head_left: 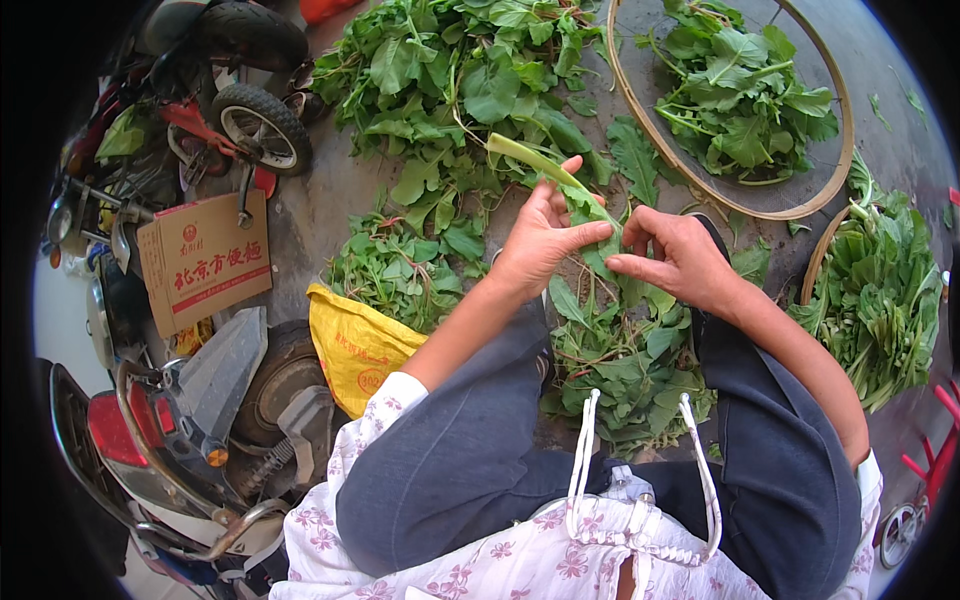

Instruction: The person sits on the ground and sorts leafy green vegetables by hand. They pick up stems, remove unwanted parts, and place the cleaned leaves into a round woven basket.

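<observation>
A pale-green leafy stalk (530, 158) is in my left hand (542, 232), gripped between thumb and fingers, its thick cut end pointing up and left. My right hand (685, 262) is closed, with thumb and forefinger pinching at the leafy lower part of the same stalk. Beneath both hands, between my legs, lies a pile of loose leaves and thin stems (635, 370). Ahead of them a large heap of leafy greens (440, 90) covers the ground, and a lower pile of smaller greens (390, 270) sits to the left.
At far right stands a round wooden-rimmed sieve (846, 120) holding leafy greens (740, 90). Nearer, bundled greens (875, 290) fill another round container. On the left are a yellow bag (360, 345), a cardboard box (205, 262), a parked motorbike (180, 420) and a small wheeled vehicle (260, 130).
</observation>
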A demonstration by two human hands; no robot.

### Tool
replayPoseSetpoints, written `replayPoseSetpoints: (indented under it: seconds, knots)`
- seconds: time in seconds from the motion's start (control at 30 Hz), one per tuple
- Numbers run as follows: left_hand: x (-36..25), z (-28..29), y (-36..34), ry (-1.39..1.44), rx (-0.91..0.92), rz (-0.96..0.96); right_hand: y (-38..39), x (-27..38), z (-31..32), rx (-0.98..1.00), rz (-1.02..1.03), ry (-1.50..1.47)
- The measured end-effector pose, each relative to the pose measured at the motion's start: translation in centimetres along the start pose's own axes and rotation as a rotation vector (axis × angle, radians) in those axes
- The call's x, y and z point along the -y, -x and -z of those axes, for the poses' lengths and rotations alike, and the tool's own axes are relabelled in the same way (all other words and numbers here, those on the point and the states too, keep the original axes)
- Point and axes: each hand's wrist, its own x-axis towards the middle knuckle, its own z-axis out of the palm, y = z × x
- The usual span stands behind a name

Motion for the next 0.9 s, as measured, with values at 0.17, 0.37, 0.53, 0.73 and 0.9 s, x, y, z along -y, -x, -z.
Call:
replayPoseSetpoints:
  seconds: [0.17,0.37,0.53,0.73,0.9]
  knots:
    - [0.1,-0.1,0.0,0.008,0.016,0.046,0.0,-1.4,-0.8,-0.032,0.087,0.025]
    - [-0.3,-0.1,0.0,-0.007,0.016,0.064,0.0,-0.3,-0.2,-0.007,-0.064,-0.135]
    - [-0.2,-0.7,0.0,-0.031,0.042,0.072,0.0,-0.1,-0.8,-0.068,0.170,0.229]
    - [-1.0,-0.3,0.0,-0.071,0.087,0.103,-0.1,-2.1,-1.5,0.093,0.053,-0.272]
    - [-2.5,1.3,0.0,-0.141,0.190,0.205,-0.3,-3.3,-0.2,0.166,-0.289,-0.780]
